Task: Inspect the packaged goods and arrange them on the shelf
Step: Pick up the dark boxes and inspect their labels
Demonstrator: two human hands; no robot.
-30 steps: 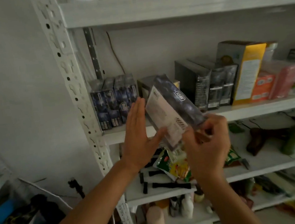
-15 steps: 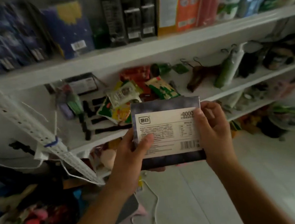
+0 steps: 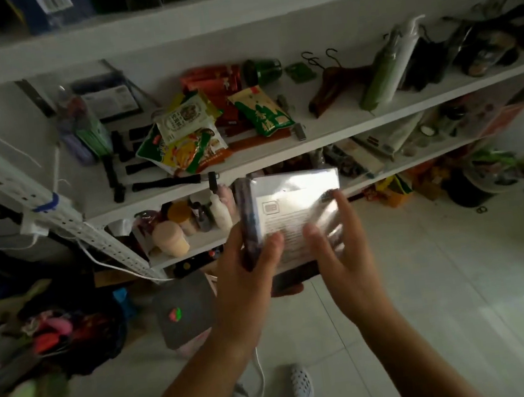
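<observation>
You hold the pack (image 3: 297, 200) near you, clear of the shelf (image 3: 376, 116). Its printed face is tilted up, likely so you can read the label, though glare washes out its far part. Your left hand (image 3: 246, 272) grips the left edge with the thumb on the face, steadying it. Your right hand (image 3: 343, 254) lies along the right side, its fingers fairly straight and blurred; I cannot tell whether it pinches. Inspection looks underway and shelving not yet begun.

Box (image 3: 299, 213): glossy plastic wrap, glare. Shelf (image 3: 343, 122): smooth white. Floor (image 3: 461, 273): glossy tile.
</observation>
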